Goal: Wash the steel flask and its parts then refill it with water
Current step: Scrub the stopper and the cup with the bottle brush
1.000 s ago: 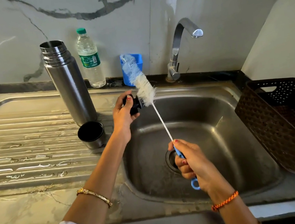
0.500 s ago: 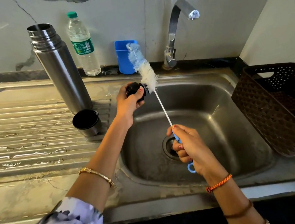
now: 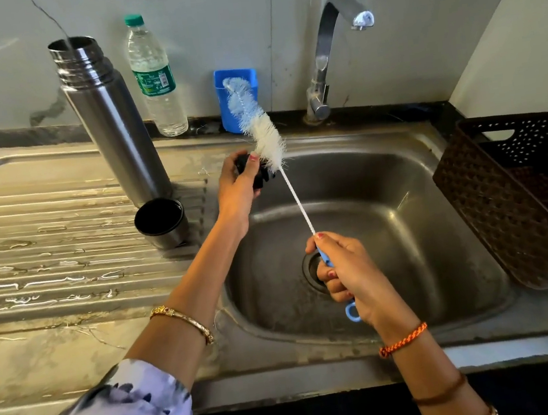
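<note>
Your left hand (image 3: 238, 191) grips a small black flask stopper (image 3: 258, 174) over the sink (image 3: 406, 225) basin's left edge. Your right hand (image 3: 350, 274) is closed around the blue handle of a bottle brush (image 3: 265, 132), its white bristles touching the stopper. The open steel flask (image 3: 110, 120) stands upright on the drainboard (image 3: 44, 235), its cup lid (image 3: 161, 224) just beside its base.
</note>
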